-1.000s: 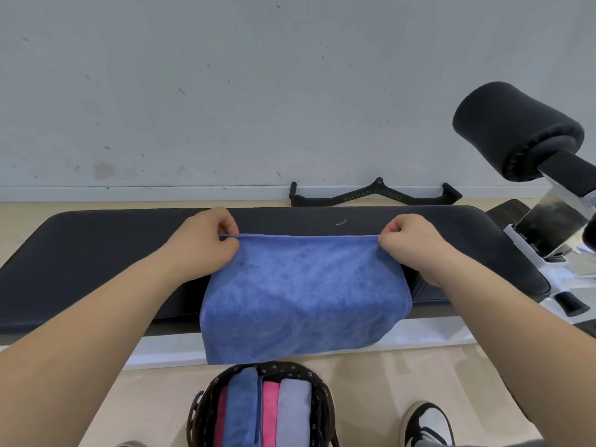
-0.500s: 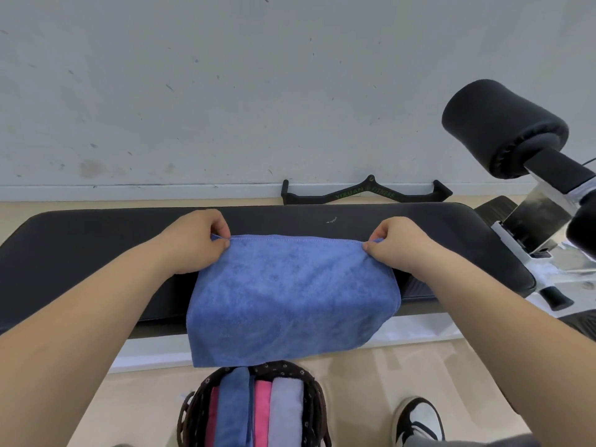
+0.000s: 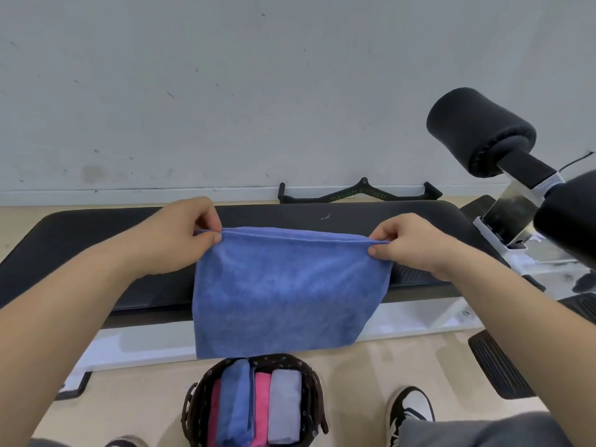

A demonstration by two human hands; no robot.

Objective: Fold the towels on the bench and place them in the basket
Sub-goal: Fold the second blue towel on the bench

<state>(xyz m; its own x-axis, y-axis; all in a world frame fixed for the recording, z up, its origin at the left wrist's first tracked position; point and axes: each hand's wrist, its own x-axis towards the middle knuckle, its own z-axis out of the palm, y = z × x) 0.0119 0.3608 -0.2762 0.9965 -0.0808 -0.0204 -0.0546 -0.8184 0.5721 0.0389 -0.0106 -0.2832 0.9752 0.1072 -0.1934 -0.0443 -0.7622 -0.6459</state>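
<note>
- The left hand (image 3: pixel 180 233) pinches the top left corner of the blue towel (image 3: pixel 283 285) between thumb and curled fingers. The right hand (image 3: pixel 409 243) pinches the top right corner in the same way.
- Towel position: the top edge is stretched between the two hands over the bench (image 3: pixel 80 240). The rest drapes past the near edge of the bench, and the lower hem hangs just above the basket (image 3: pixel 198 401) on the floor.
- The top edge shows two layers, so the towel appears to be doubled once, with a further fold probably due.
- Procedure: hold both corners level and the edge taut. Check that the layers are flush before laying the towel down. Make the next fold on the bench, not in the air.
- Edge hazard: the hanging half has no support. If the grip loosens, the towel is likely to slide off the near edge.
- Open room: bare bench lies to the left and right of the towel. The foam roller (image 3: pixel 477 130) stands raised to the right, well apart from the right hand.
- The basket holds folded towels (image 3: pixel 258 408) packed side by side. Free space looks limited, so insert the towel upright.
</note>
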